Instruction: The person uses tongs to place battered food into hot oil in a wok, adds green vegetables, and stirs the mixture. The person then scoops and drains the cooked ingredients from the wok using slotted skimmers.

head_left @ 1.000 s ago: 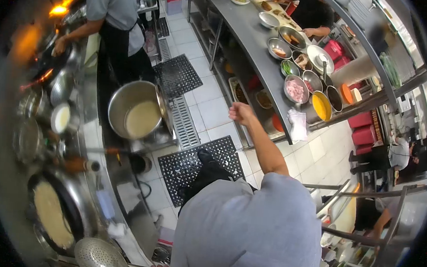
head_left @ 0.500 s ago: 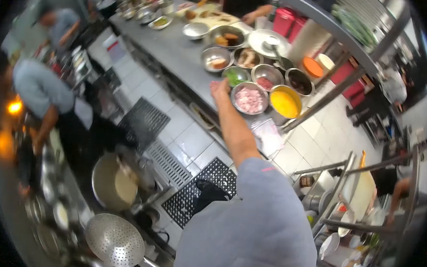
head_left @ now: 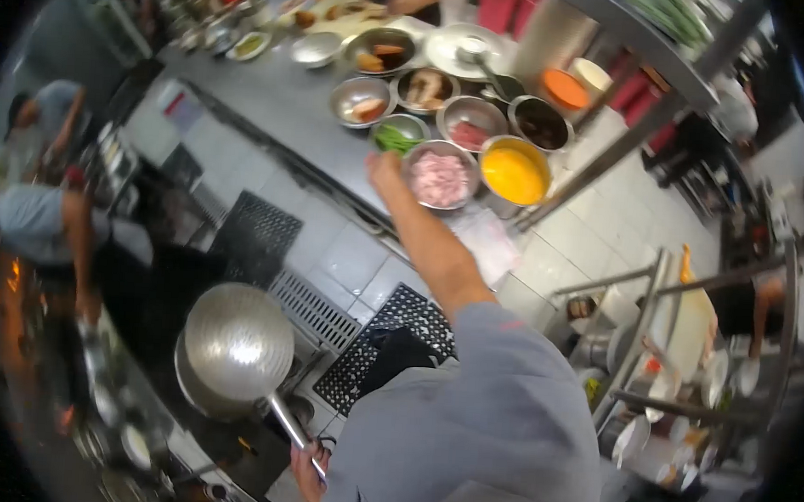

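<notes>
My left hand (head_left: 307, 477) grips the metal handle of a large perforated strainer ladle (head_left: 238, 342), low at the left of my body. The ladle's round bowl hangs over a big metal pot (head_left: 193, 393) and covers most of it. My right arm reaches across to the counter. There my right hand (head_left: 384, 169) is closed at the near edge of a bowl of chopped greens (head_left: 396, 138), beside a metal bowl of pale pink cut meat (head_left: 440, 180). What its fingers hold, if anything, is hidden.
More bowls stand on the steel counter (head_left: 290, 120), among them a yellow liquid (head_left: 514, 173) and redder meat (head_left: 469, 135). A metal shelf post (head_left: 600, 166) rises at the right. Co-workers stand at the left and across the counter. Black mats (head_left: 256, 233) lie on the tiled floor.
The strainer ladle has swung up and now covers the big pot; my left hand has come into view on its handle. My right hand, earlier with something pink at its fingers, now sits nearer the greens.
</notes>
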`<state>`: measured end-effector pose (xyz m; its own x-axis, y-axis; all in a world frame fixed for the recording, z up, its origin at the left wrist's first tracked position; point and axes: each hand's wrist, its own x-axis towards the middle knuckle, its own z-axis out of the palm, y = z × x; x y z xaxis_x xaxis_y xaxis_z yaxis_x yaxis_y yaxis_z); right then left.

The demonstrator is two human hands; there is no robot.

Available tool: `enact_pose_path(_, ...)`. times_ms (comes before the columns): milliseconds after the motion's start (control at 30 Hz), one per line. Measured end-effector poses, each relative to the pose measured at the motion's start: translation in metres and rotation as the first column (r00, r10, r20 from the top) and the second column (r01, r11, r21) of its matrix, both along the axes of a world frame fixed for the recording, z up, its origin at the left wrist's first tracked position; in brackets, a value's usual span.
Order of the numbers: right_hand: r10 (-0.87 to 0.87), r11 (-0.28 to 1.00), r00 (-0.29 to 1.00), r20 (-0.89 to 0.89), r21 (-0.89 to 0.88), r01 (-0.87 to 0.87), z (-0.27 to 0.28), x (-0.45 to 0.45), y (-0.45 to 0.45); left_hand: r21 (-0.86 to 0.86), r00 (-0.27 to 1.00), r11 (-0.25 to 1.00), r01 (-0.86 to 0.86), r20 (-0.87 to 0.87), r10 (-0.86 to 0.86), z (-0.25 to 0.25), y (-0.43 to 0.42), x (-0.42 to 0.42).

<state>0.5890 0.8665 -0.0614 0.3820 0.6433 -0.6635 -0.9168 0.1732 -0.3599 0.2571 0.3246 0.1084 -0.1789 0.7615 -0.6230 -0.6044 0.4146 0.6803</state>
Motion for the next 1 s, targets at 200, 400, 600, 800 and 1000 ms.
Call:
enact_pose_path(200,0.564,0.824,0.786,0.252,-0.114,-0.555,0.046,-0.026,-0.033,0.062,1.0,0.998,0.006,0.029,-0.008,0.013,-0.011,0.001)
enact_pose_path(400,0.119,0.949,-0.675,0.728,-0.283,-0.138,0.106,-0.009,0.017,-0.042,0.978,0.999,-0.017,-0.21,0.008,-0.007,-0.064,-0.004)
enact_pose_path(600,0.213,0.817,-0.945,0.247,-0.575,0.034,0.116,0.047,0.08,-0.257,0.966,0.954,-0.156,-0.243,0.093,-0.019,-0.108,-0.006)
enact_pose_path(800,0.168,0.756,-0.983,-0.074,-0.63,0.177,0.087,0.055,0.113,-0.311,0.955,0.91,-0.272,-0.2,0.217,-0.007,-0.113,0.003)
enact_pose_path(1000,-0.246,0.791,-0.953,0.176,-0.532,-0.302,0.133,0.051,0.079,-0.333,0.885,0.83,-0.448,-0.033,0.465,0.044,-0.076,0.043)
